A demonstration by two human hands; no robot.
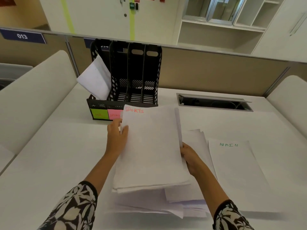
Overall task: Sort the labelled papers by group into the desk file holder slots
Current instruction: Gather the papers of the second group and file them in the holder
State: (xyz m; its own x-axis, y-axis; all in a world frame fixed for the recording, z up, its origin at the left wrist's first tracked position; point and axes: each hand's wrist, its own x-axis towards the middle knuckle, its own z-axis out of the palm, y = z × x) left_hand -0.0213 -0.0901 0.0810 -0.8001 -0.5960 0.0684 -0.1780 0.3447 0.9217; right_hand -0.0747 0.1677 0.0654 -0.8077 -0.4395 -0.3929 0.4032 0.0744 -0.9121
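Starting left of your SPORTS bundle, the black desk file holder point(132, 77) stands at the back of the white desk point(49, 155), its leftmost slot already holding a few white sheets point(96, 78) that lean out over its left wall; the other slots look empty. On its front lip sit a green HR sticky note point(99, 114) and, just right of it, a pink sticky note point(114, 115) whose writing is blurred but looks like the sports label. Your left hand point(116, 138) pinches the left edge of the SPORTS bundle point(149, 146) near its top, thumb on the face and fingers hidden behind. The bundle is lifted at its far end, its top edge just in front of the holder and covering whatever labels lie right of the pink one. Expect it to be light but floppy and slick: loose sheets fan apart and sag unless you keep both long edges squeezed and tap the bottom edge square first. Your right hand point(191, 158) grips the right edge lower down, where one sheet curls upward. Below the bundle lies a loose heap of unsorted papers point(174, 205), and right of it the ADMIN sheet point(232, 163) lies flat.
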